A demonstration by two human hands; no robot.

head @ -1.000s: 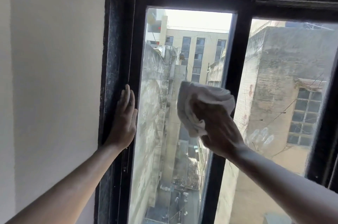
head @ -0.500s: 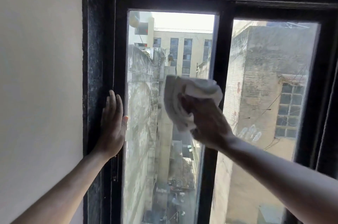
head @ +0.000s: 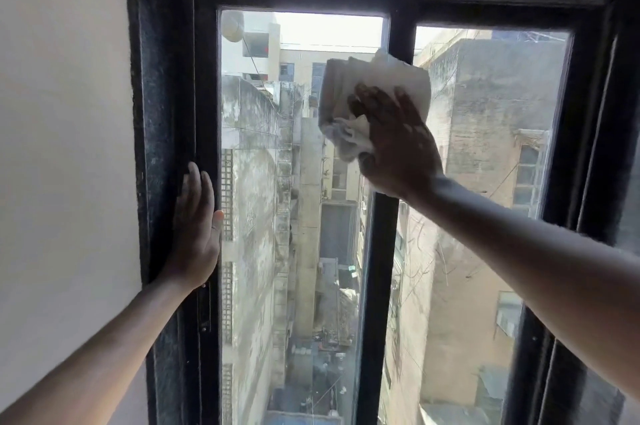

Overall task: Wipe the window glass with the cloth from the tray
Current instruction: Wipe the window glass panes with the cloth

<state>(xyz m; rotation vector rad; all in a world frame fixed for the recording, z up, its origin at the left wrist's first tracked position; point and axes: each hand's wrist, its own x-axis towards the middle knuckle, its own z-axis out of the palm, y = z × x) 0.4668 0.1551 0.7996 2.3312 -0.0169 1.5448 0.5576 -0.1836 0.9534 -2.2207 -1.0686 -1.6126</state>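
Observation:
A white crumpled cloth (head: pixel 360 92) is pressed flat against the upper part of the window glass (head: pixel 277 182), across the black middle bar (head: pixel 379 286). My right hand (head: pixel 394 144) holds the cloth, fingers spread over it. Flat against the black left frame (head: pixel 166 112) rests my left hand (head: pixel 195 230), fingers straight and together, holding nothing. The tray is not in view.
A plain pale wall (head: pixel 62 147) fills the left side. The right glass pane (head: pixel 485 251) shows smears and a faint handprint. Grey buildings and a narrow alley lie outside, far below. A dark frame post (head: pixel 595 112) stands at the right.
My right hand has carried the cloth upward and to the right, from the left pane onto the middle bar. My left hand stays on the frame. The view has shifted.

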